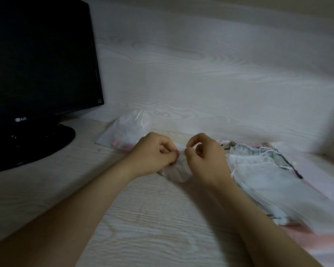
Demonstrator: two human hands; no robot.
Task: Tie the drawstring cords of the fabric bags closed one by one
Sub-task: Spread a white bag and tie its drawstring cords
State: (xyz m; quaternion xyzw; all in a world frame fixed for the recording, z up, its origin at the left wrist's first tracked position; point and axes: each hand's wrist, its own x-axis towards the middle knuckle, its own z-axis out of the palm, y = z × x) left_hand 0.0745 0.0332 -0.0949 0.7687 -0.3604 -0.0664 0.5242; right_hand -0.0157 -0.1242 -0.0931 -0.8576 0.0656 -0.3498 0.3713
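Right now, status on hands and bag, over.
Left hand, right hand both pinching white fabric bag at its gathered top. Knot hidden behind fingers. Pile of bags lies right, clear of hands.

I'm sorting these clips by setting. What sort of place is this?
Probably a home or office desk: an LG monitor stands on a pale wood-grain desktop against a matching wall panel, with sheer drawstring bags piled at the right.

Home desk; LG monitor point(37, 74) (wood-grain wall point(201, 64))
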